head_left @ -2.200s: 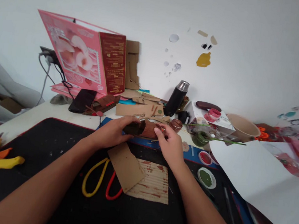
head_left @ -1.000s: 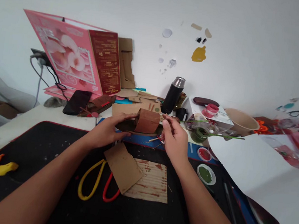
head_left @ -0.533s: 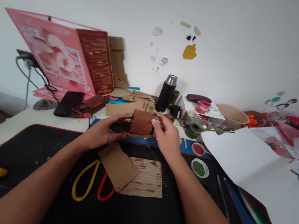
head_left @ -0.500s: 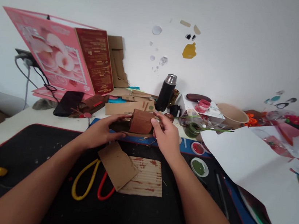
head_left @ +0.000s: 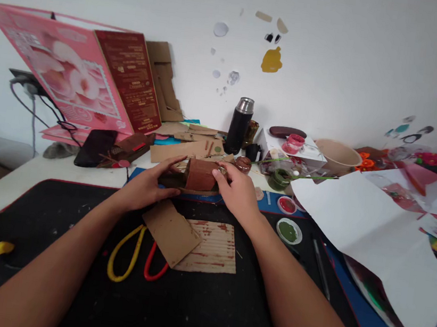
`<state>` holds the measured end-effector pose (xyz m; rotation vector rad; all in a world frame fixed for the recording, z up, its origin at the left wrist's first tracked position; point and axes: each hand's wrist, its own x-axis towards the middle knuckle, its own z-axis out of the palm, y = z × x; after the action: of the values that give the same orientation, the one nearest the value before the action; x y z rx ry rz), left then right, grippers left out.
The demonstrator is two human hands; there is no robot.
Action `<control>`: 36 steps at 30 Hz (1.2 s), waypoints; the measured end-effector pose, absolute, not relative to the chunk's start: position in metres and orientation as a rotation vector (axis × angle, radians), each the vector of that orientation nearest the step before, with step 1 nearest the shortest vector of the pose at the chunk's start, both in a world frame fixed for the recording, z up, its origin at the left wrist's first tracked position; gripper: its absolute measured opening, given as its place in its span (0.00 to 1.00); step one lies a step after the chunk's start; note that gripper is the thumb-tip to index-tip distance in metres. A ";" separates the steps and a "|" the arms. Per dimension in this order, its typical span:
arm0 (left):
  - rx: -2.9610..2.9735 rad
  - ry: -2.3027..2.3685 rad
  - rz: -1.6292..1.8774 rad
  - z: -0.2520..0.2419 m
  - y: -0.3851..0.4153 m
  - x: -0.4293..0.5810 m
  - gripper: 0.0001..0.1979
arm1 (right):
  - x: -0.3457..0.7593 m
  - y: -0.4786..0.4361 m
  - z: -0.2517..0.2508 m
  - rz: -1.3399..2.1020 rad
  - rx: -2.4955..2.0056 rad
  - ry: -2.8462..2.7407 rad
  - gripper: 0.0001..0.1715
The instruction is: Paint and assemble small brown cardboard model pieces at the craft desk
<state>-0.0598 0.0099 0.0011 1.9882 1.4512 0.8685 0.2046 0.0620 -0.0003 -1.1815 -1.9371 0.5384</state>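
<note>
Model [head_left: 196, 179] sat above the blue mat [head_left: 271, 205], left hand [head_left: 146, 187] holding its dark end between thumb and fingers, right hand [head_left: 238, 190] pinching the brown cover [head_left: 201, 174] near its right edge. Light, even pressure probably suited best; squeezing risked creasing the curve.

A pink box [head_left: 93, 77] stands far left behind a phone [head_left: 96, 147]; right of them are a flask [head_left: 239, 128] and bowl [head_left: 340, 159].
</note>
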 end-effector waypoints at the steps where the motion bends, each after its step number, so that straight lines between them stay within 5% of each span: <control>1: 1.986 1.456 0.864 0.001 0.010 -0.060 0.45 | 0.205 0.062 0.000 0.534 -1.174 -1.939 0.18; 36: 1.971 1.391 0.858 -0.002 0.012 -0.064 0.45 | 0.201 0.057 0.004 0.698 -1.168 -1.875 0.18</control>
<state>-0.0642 0.0123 -0.0019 1.9712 1.3911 0.8577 0.2014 0.0575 0.0042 -1.1684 -1.8755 0.6978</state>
